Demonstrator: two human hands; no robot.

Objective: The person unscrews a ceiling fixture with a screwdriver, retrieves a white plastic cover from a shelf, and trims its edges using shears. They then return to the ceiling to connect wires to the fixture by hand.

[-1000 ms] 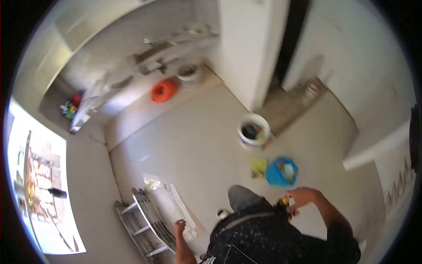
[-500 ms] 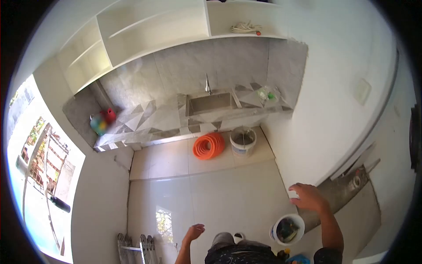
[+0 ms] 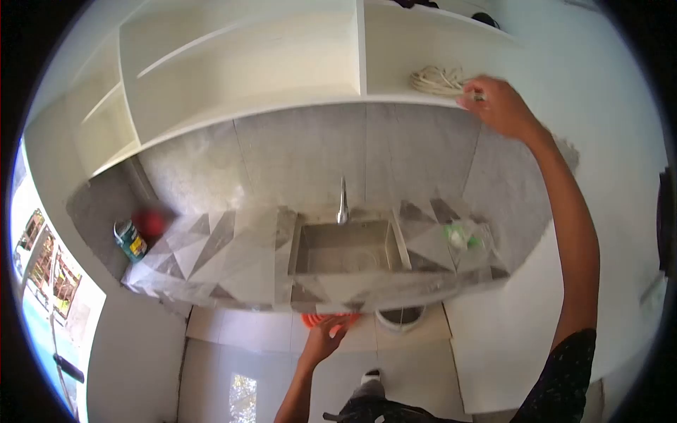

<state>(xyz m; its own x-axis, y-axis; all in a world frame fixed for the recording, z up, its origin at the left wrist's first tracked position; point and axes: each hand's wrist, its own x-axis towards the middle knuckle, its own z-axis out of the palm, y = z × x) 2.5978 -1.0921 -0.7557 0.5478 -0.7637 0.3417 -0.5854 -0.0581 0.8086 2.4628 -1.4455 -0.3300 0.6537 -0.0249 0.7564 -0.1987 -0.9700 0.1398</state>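
Observation:
A coiled white cable lies on the upper shelf, right of the divider. My right hand is raised to the shelf edge, its fingers curled together around the right end of the cable. Below the counter, my left hand hangs with loosely bent, parted fingers and nothing visible in it. It overlaps the orange coil in view; whether they touch cannot be seen. Much of that coil is hidden by the counter edge and my left hand.
The patterned counter holds a sink with a faucet, a can at the left and a clear plastic bag at the right. A bucket stands beneath it. Dark items lie on the top shelf.
The view has moved closer to the counter and shelves. My right hand has risen from low at the right to the cable. My left hand now appears in front of the orange coil.

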